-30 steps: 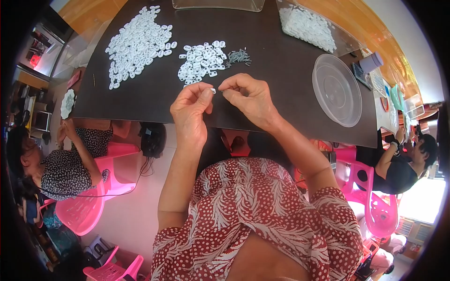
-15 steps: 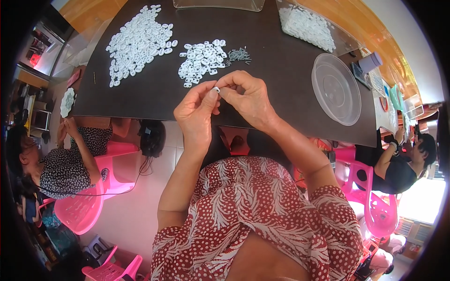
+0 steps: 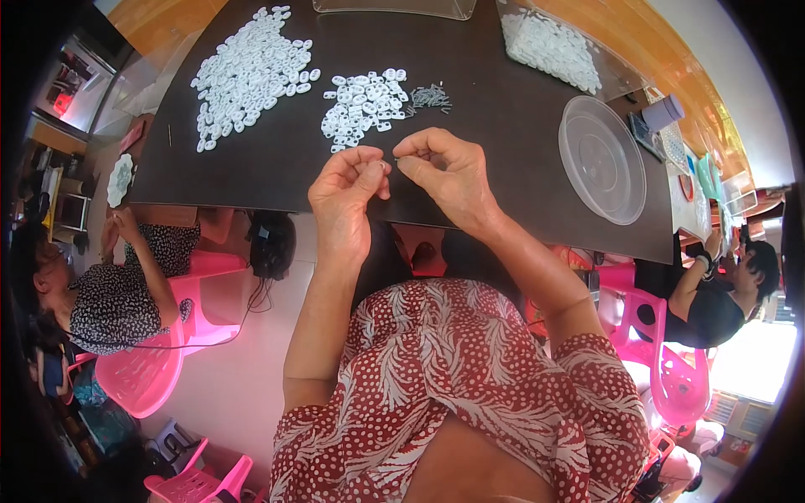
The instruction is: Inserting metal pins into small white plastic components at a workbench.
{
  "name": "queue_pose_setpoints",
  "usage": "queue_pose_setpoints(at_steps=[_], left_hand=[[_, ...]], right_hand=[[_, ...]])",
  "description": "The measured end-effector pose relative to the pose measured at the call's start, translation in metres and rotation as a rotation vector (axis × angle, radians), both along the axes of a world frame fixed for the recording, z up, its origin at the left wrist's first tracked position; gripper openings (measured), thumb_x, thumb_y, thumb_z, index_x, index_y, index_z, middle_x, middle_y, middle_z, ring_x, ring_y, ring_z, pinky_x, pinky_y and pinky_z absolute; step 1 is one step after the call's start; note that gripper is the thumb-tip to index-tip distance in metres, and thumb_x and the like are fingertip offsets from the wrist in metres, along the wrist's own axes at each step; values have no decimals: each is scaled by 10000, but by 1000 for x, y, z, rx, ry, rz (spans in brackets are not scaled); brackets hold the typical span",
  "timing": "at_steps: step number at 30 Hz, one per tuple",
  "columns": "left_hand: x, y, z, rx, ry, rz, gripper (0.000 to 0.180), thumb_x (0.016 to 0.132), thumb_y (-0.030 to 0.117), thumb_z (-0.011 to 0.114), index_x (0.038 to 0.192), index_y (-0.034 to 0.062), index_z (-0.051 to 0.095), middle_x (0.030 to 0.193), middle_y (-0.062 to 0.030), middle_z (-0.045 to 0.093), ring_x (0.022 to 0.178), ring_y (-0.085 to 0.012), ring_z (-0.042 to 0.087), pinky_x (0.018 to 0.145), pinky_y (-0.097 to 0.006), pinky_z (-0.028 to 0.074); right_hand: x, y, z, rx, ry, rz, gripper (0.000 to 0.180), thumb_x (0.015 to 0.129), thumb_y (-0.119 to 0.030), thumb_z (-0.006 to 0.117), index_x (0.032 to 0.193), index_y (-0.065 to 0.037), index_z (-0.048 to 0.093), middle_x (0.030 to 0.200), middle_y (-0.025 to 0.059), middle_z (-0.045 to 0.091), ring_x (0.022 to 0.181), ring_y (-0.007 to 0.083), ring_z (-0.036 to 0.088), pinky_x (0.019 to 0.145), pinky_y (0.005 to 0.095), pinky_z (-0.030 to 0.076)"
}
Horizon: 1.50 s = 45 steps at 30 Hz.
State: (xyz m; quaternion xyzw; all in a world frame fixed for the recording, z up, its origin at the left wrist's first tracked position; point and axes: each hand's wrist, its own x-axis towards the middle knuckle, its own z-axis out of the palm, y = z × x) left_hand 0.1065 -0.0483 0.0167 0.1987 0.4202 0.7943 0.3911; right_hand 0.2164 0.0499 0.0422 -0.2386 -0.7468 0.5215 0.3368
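There's the small white piece (image 3: 384, 164), up at the table's near edge, pinched between thumb and forefinger of the left hand (image 3: 342, 191). Just beside it, the right hand (image 3: 449, 174) closes thumb against forefinger (whatever sits between them is too small to tell), the fingertips apart from the left's. Just beyond the hands lies a cluster of white pieces (image 3: 362, 105), grey pins (image 3: 430, 97) at its right! Further left spreads a larger white heap (image 3: 251, 80); over right, a round clear lid (image 3: 601, 159) rests on the dark table (image 3: 495, 101).
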Motion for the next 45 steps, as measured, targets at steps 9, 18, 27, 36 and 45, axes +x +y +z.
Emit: queue_pose_setpoints(at_steps=[9,18,27,36,45], left_hand=[[3,-1,0,45,-69,-4,88,858,-18,593,945,-34,601,781,-58,584,653,-117,524,588,-228,431],[4,-7,1,-22,157,27,254,851,-19,604,1104,-31,595,840,-18,573,704,-77,521,604,-200,433],[10,-9,3,-24,208,119,273,816,-24,651,1085,-42,606,834,-16,584,680,-69,511,604,-192,438],[11,-11,4,-43,266,122,275,820,-22,646,1092,-32,608,841,-14,585,688,-64,515,609,-187,444],[14,-14,1,-107,445,153,262,833,-49,609,1088,10,617,879,4,560,772,-48,499,680,-176,425]], right_hand=[[-3,-4,2,65,4,27,85,768,-20,639,850,-31,659,748,28,586,680,96,512,608,245,428],[-1,0,-5,-91,70,69,94,773,-17,643,864,-20,663,739,2,595,684,57,513,625,221,439],[1,-1,-4,-152,13,113,164,771,-17,649,929,23,627,796,14,628,707,46,546,655,214,473],[2,-1,-7,-145,8,105,173,769,-27,658,934,19,633,793,18,627,702,55,548,653,219,473],[2,-1,-8,-128,-4,116,177,763,-22,659,935,21,638,787,18,623,699,52,536,653,217,467]])
